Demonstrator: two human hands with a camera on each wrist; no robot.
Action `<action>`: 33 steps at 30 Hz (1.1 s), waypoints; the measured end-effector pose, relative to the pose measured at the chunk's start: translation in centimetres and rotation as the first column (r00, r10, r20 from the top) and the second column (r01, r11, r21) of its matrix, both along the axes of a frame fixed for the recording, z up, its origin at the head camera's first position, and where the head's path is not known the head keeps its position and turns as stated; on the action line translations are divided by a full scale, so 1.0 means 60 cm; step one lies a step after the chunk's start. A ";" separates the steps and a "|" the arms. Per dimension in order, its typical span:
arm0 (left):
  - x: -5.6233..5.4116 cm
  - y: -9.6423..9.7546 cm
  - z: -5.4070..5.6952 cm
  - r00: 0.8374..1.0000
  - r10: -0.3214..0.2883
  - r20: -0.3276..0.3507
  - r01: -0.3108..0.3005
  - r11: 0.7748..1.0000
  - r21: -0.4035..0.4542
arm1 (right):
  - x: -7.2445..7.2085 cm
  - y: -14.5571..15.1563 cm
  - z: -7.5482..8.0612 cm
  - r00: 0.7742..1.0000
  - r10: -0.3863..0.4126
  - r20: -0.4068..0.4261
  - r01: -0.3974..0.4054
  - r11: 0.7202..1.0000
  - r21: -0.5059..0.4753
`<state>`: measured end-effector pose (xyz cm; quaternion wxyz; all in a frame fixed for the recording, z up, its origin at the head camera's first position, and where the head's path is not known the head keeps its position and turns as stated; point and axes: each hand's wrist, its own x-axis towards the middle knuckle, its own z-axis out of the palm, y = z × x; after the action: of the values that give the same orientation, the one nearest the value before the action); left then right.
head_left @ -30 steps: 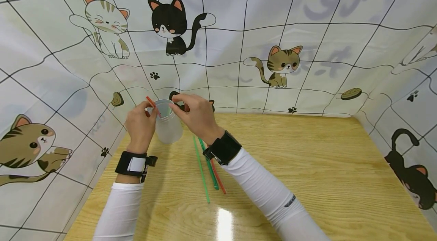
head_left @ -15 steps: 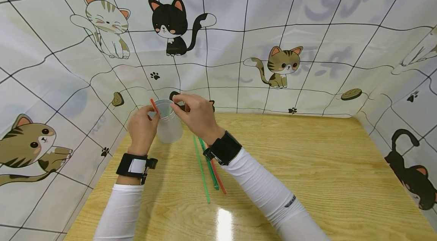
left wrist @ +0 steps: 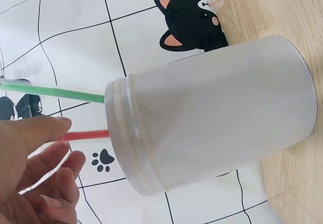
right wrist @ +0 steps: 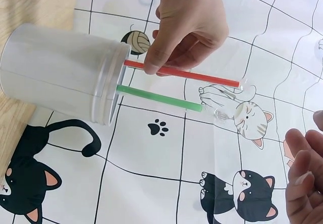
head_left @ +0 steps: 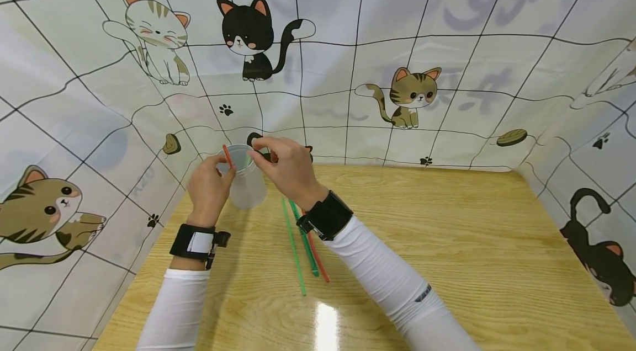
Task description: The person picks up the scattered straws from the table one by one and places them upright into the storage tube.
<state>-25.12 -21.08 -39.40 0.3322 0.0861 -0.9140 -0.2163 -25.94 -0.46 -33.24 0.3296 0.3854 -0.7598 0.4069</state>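
A frosted cup [head_left: 247, 191] stands upright at the back left of the table. My left hand [head_left: 207, 185] pinches a red straw [right wrist: 202, 76] between thumb and fingers, its lower end inside the cup's mouth. Beside it, a green straw [right wrist: 161, 98] leans out of the same cup. Clear plastic shows past the upper ends of both straws. My right hand [head_left: 290, 170] is raised by the far right of the rim with fingers loosely bent; in the right wrist view, its fingertips [right wrist: 302, 179] are apart from both straws.
On the wooden table [head_left: 447, 240], a light green straw [head_left: 294, 251], a dark green straw [head_left: 309, 251] and a red straw [head_left: 318, 257] lie near my right wrist, partly hidden by it. A cat-print cloth [head_left: 328, 64] forms the back and sides.
My left hand has moved slightly right, and the red straw has turned more upright in the cup. The right hand holds its place.
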 end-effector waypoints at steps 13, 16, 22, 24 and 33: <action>0.031 0.018 0.031 0.996 -0.028 -0.086 0.029 0.999 0.013 | -0.005 0.036 -0.020 1.000 -0.012 0.014 0.013 1.000 -0.016; 0.044 0.030 0.049 0.987 -0.039 -0.157 0.042 0.999 0.015 | -0.004 0.049 -0.026 1.000 -0.016 -0.001 0.016 0.999 -0.033; 0.072 0.061 0.072 0.951 -0.098 -0.294 0.110 0.994 0.025 | 0.008 0.068 -0.042 1.000 -0.015 -0.020 0.013 0.996 -0.089; 0.081 0.073 0.075 0.934 -0.119 -0.338 0.137 0.990 0.031 | 0.015 0.074 -0.048 1.000 -0.007 -0.015 0.006 0.993 -0.115; 0.110 0.126 0.059 0.889 -0.216 -0.405 0.261 0.964 0.059 | 0.051 0.086 -0.083 0.998 0.045 0.047 -0.033 0.971 -0.237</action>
<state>-18.52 -13.54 -35.87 0.4750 -0.0537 -0.8183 -0.3193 -22.89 4.70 -38.25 0.3450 0.3476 -0.7067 0.5107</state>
